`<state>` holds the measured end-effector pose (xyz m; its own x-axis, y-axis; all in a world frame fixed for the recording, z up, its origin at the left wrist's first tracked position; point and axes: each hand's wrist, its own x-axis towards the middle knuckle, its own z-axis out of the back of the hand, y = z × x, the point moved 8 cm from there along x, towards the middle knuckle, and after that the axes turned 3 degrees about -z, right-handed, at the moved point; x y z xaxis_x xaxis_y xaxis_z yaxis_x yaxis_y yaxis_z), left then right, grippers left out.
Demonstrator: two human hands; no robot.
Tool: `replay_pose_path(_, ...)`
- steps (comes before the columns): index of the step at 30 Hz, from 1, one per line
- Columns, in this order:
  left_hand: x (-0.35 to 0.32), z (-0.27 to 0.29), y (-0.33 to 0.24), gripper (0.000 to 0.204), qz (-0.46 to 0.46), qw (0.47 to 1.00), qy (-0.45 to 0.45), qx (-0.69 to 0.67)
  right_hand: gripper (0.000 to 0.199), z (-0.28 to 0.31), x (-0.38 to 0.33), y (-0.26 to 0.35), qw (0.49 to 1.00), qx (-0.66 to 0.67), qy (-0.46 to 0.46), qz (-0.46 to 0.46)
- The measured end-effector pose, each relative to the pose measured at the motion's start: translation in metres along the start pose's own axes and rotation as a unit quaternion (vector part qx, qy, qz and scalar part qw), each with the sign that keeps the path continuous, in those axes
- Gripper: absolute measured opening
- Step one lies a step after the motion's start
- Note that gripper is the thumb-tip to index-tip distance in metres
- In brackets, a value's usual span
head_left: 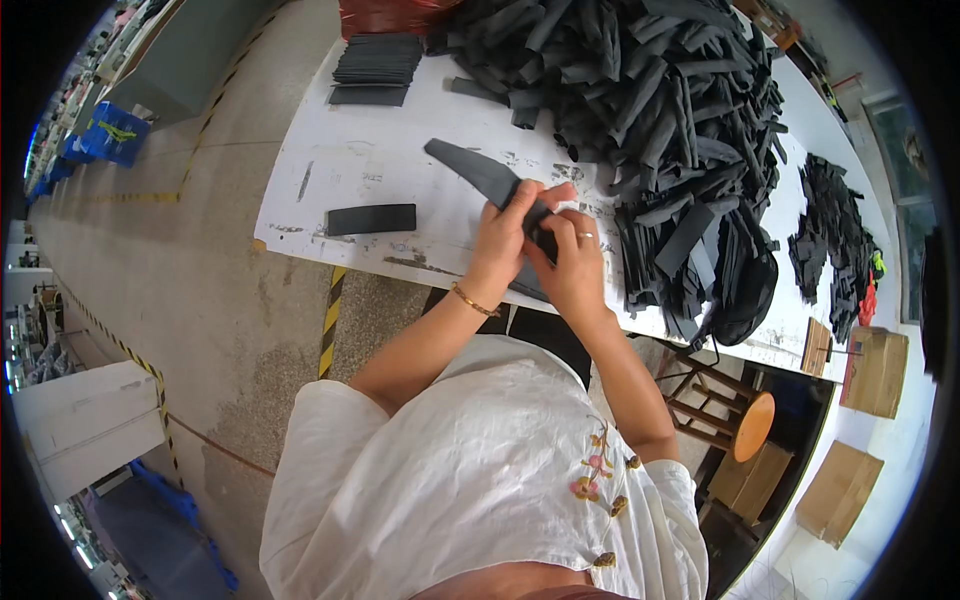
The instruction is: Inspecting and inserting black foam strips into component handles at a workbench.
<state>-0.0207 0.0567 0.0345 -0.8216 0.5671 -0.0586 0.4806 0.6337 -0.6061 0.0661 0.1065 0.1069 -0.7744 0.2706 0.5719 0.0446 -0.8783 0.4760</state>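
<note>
Over the near edge of a white table (330,265), my two hands hold one dark grey fabric strip (470,168). Its flat free end points up and to the left. My left hand (505,235) grips it with the thumb on top and fingers beneath. My right hand (572,250), with a ring on one finger, is closed on the strip's near end, which looks curled or folded there. A single flat dark strip (372,219) lies to the left of my hands. Farther back is a neat stack of dark strips (375,65).
A large heap of loose dark fabric pieces (640,90) covers the table's far right. A black bag (745,275) sits beside it, near the edge. Another dark pile (832,225) lies farther right. A wooden stool (752,425) and cardboard boxes (840,492) stand at lower right.
</note>
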Motion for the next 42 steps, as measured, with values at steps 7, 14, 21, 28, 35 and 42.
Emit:
replay_pose_path(7, -0.012, -0.007, 0.024, 0.023, 0.032, 0.997, 0.024, -0.067, 0.03, 0.001, -0.008, -0.013, 0.996, 0.068, 0.05, -0.015)
replay_pose_path(14, -0.001, 0.006, 0.007, 0.026, 0.032, 0.996, -0.033, -0.08, 0.022, -0.003, -0.011, -0.034, 0.982, 0.121, 0.129, -0.064)
replay_pose_path(21, 0.008, -0.005, -0.016, 0.032, -0.052, 0.995, -0.023, -0.083, 0.012, 0.013, 0.012, -0.024, 0.984, 0.144, 0.106, -0.027)
replay_pose_path(28, 0.005, -0.005, -0.013, 0.033, -0.071, 0.992, -0.044, -0.095, 0.011, 0.006, 0.018, -0.023, 0.981, 0.166, 0.097, -0.026)
replay_pose_path(35, 0.005, -0.006, -0.011, 0.032, -0.075, 0.991, -0.046, -0.096, 0.014, 0.0, 0.018, -0.03, 0.978, 0.164, 0.113, -0.065)
replay_pose_path(42, 0.006, -0.001, -0.006, 0.034, -0.087, 0.988, -0.066, -0.105, 0.012, -0.002, 0.018, -0.03, 0.978, 0.165, 0.114, -0.051)
